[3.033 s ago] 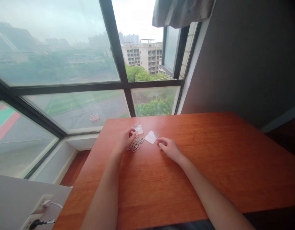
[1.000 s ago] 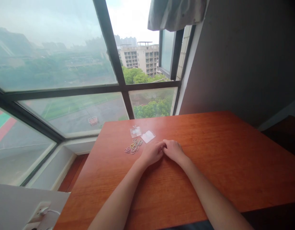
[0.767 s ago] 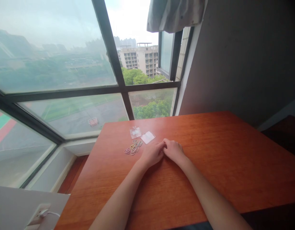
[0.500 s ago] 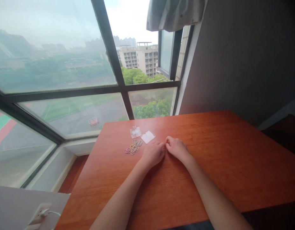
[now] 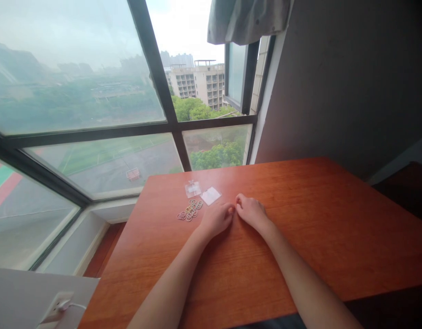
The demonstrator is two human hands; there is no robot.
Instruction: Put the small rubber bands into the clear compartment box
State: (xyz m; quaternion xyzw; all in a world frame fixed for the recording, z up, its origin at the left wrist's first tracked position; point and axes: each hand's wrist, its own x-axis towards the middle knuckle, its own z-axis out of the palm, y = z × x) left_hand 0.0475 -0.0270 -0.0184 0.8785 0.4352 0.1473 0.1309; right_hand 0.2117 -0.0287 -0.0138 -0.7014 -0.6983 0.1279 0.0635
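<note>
My left hand rests on the brown table with its fingers curled in and the thumb pressed against them. Close beside it, my right hand is closed in a pinch, its fingertips facing the left thumb across a narrow gap. Whatever either hand may hold is hidden by the fingers or too small to make out. Left of my left hand lies a loose cluster of small pastel rings, perhaps hair ties. Behind them sit a small clear plastic box and a flat white square.
The wooden table reaches the window frame at the back. A grey curtain hangs at the top, beside a dark wall. A plugged-in wall socket is low on the left.
My fingertips, which were nearly touching, have drawn slightly apart. The rings, box and white square lie as before; the view has shifted a little.
</note>
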